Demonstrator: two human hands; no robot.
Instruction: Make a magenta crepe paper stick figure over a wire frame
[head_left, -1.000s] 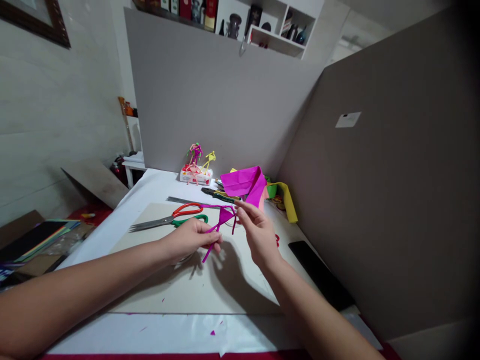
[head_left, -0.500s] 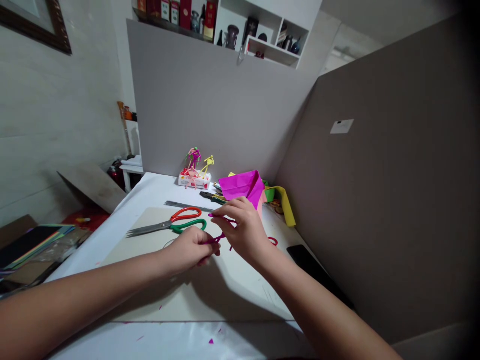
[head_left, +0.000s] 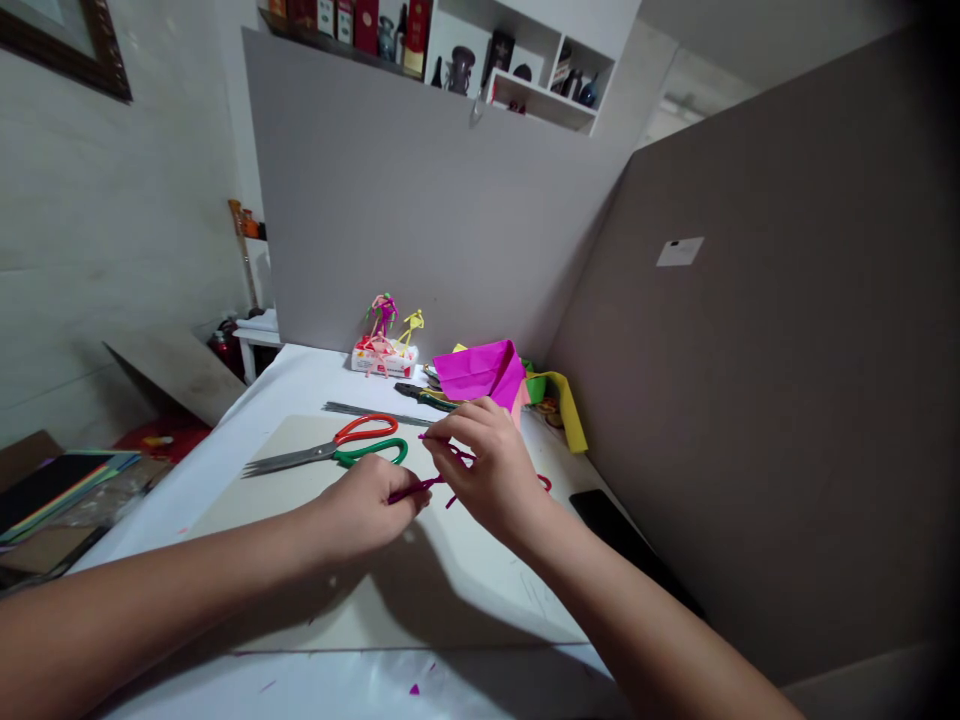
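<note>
Both hands are close together just above the board, working one piece. Left hand (head_left: 367, 507): fingers curled, pinching the lower end of a thin magenta pipe-cleaner figure (head_left: 409, 489), with that end sticking out toward the other hand. Right hand (head_left: 487, 468): arched over the top of the piece, fingers partly closed on it. Most of the figure is hidden behind the right hand. Only stem ends show, so can't tell the exact bend or twist. Figure is held up in the air between the hands.

Under the hands is a pale grey card sheet (head_left: 450, 610) on a white-covered counter (head_left: 300, 375). Left of the hands: steel scissors with red and green loop handles (head_left: 330, 445). Behind those: a bundle of thin grey metal rods (head_left: 375, 410), then black-and-yellow-handled pliers (head_left: 424, 396). Just right of the right hand: a small red loop (head_left: 545, 483). Further back: folded magenta paper (head_left: 476, 370) and a yellow paper strip (head_left: 570, 415). At the back wall, small pink and yellow pipe-cleaner figures (head_left: 384, 330) stand on a white box (head_left: 373, 362).
</note>
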